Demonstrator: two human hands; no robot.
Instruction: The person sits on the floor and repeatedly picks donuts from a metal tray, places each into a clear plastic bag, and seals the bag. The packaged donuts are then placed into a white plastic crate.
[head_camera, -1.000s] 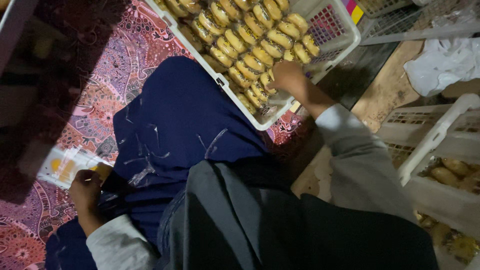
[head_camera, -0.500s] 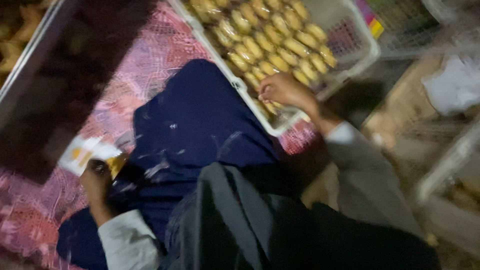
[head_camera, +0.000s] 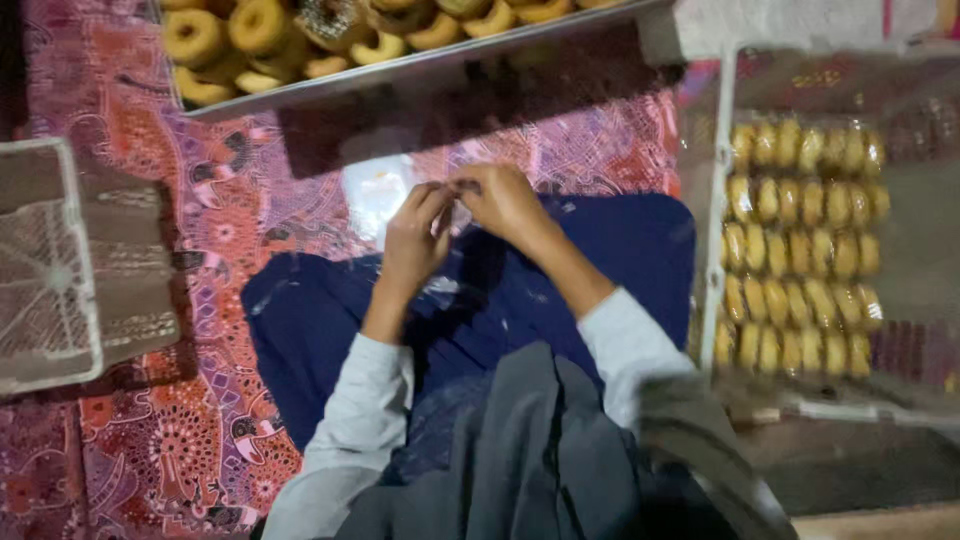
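Clear bag (head_camera: 385, 195), lying on the patterned red cloth (head_camera: 200, 260) just beyond a blue lap (head_camera: 600, 250), is pinched at its edge by left hand (head_camera: 415, 240) and right hand (head_camera: 500, 200), fingertips meeting, with a doughnut tray (head_camera: 400, 70) ahead, pastry crate (head_camera: 800, 250) right, empty crate (head_camera: 50, 270) left.

Your surroundings: metal tray (head_camera: 420, 70) of ring doughnuts (head_camera: 260, 25) at top, resting on patterned red-purple cloth (head_camera: 200, 420). White plastic crate (head_camera: 60, 270) at left. Right side, white crate (head_camera: 722, 180) holding wrapped yellow pastries (head_camera: 800, 260) in rows.
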